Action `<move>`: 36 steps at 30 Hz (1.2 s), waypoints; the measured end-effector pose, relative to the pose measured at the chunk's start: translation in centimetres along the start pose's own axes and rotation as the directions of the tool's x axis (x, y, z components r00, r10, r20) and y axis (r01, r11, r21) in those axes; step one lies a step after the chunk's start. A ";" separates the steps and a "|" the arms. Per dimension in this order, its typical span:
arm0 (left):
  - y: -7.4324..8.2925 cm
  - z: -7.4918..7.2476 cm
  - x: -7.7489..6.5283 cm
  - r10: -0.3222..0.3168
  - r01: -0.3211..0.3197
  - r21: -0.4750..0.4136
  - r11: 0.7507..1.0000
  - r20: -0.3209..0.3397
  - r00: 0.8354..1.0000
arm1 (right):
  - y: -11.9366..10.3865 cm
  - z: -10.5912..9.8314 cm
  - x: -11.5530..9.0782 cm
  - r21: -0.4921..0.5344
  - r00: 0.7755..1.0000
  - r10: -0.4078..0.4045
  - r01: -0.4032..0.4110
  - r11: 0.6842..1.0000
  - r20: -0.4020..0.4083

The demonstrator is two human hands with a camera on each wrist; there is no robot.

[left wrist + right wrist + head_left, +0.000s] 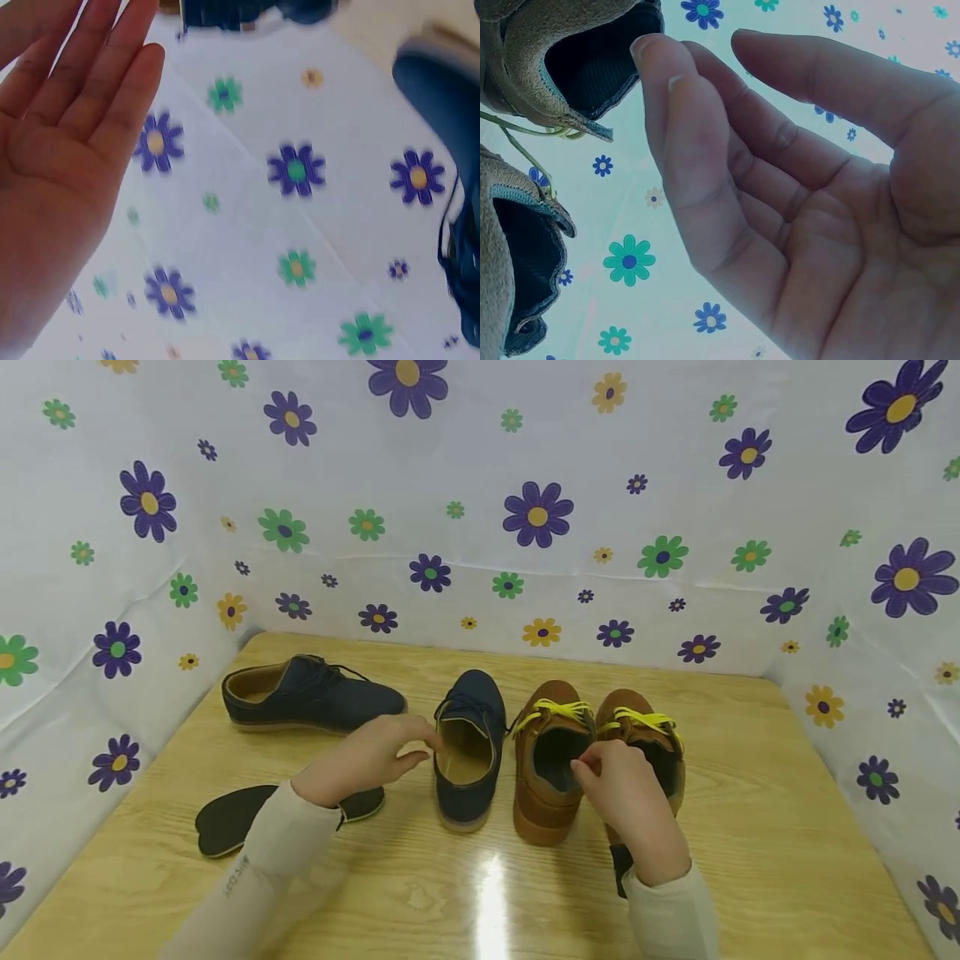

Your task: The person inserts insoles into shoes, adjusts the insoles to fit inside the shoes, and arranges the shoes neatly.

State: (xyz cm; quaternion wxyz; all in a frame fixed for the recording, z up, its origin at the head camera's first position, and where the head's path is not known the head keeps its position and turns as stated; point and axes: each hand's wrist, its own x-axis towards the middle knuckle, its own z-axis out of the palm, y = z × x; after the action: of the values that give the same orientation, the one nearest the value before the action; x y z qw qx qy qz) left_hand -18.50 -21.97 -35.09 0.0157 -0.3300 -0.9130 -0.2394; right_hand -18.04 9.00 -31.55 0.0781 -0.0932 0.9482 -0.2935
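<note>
My left hand (378,756) hovers beside the heel opening of an upright navy shoe (468,797), thumb and fingers apart with nothing between them. In the left wrist view its fingers (135,90) are fairly straight. My right hand (618,785) is over two brown shoes with yellow laces, its fingertips by the opening of the left brown shoe (543,818). It partly covers the right brown shoe (622,702). The right wrist view shows its fingers loosely bent, with an empty gap before the thumb.
Another navy shoe (352,702) lies sideways, toe to the right, at the back left. Black insoles (232,818) lie partly under my left forearm. A small black piece (621,868) shows by my right wrist. Flower-printed white cloth (465,460) walls the wooden table (765,827).
</note>
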 end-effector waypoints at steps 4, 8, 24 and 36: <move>-1.1 -1.7 -0.9 -0.092 0.092 -0.002 0.996 -0.090 0.992 | 0.1 -0.1 -0.2 -0.011 1.000 -0.008 0.008 1.000 0.001; -2.6 -3.1 -2.3 -0.261 0.259 -0.036 0.965 -0.133 0.956 | 0.1 -0.2 -0.4 -0.026 1.000 -0.020 0.020 0.999 0.004; -7.6 -3.5 -7.2 -0.776 0.765 0.137 0.629 0.183 0.604 | -0.2 0.3 -0.4 -0.018 0.997 -0.035 0.036 0.999 0.063; -8.4 -1.3 -7.5 -0.763 0.741 0.188 0.645 0.203 0.613 | -0.6 0.4 -0.4 -0.027 0.996 -0.034 0.037 0.999 0.082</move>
State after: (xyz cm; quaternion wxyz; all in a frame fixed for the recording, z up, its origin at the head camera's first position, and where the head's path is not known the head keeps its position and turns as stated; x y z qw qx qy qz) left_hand -17.97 -32.63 -38.92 -0.1936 0.0555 -0.9697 -0.1386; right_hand -17.48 8.39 -31.54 0.1103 -0.1232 0.9464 -0.2773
